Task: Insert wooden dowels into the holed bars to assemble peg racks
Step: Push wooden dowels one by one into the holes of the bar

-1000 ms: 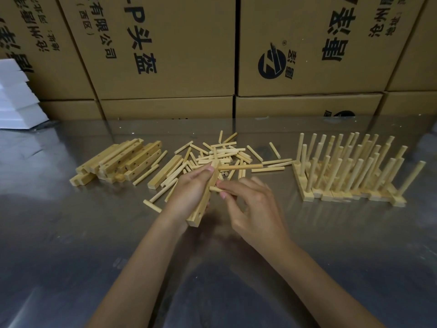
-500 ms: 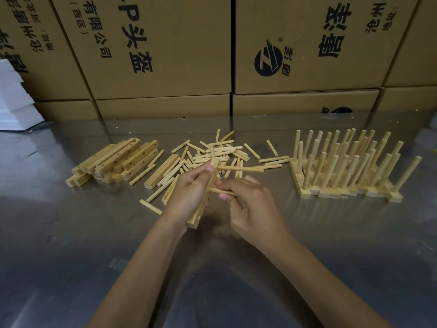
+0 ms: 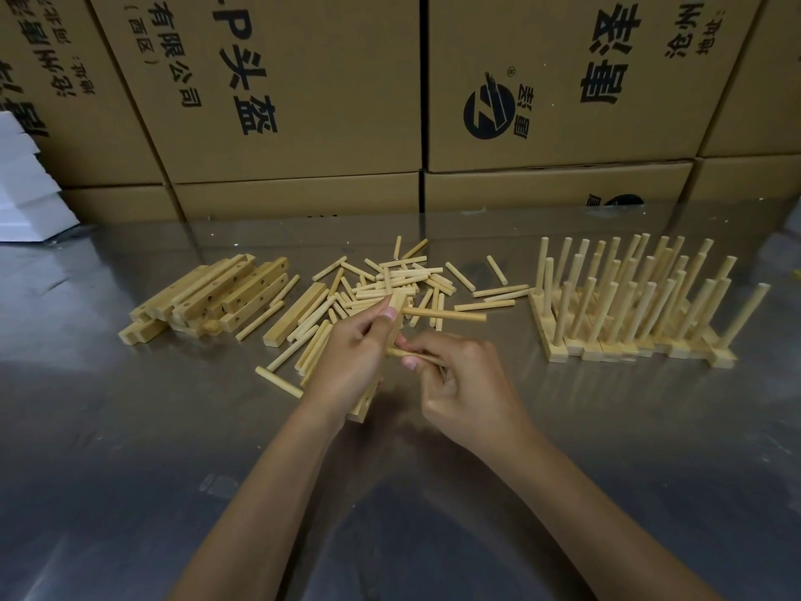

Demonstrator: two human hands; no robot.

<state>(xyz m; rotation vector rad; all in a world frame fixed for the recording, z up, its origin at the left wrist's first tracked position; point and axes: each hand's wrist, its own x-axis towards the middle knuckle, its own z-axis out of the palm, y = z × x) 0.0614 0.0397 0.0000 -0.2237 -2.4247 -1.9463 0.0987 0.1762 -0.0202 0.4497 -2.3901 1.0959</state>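
My left hand (image 3: 353, 362) grips a holed wooden bar (image 3: 395, 316) that slants from near the dowel pile down toward me. One dowel (image 3: 446, 315) sticks out of the bar's far end to the right. My right hand (image 3: 466, 386) pinches a second dowel (image 3: 409, 354), its tip at the bar's side just below. A loose dowel pile (image 3: 390, 281) lies behind my hands. Plain holed bars (image 3: 216, 297) are stacked at the left. Finished peg racks (image 3: 637, 305) stand in a row at the right.
The work lies on a shiny metal table (image 3: 130, 448). Brown cardboard boxes (image 3: 303, 101) form a wall along the table's far edge. White foam pieces (image 3: 26, 193) sit at the far left. One bar (image 3: 294, 321) and stray dowels lie just left of my hands.
Both hands stay almost in place. My right hand has edged the second dowel closer to the bar's side. The camera view has tilted slightly.
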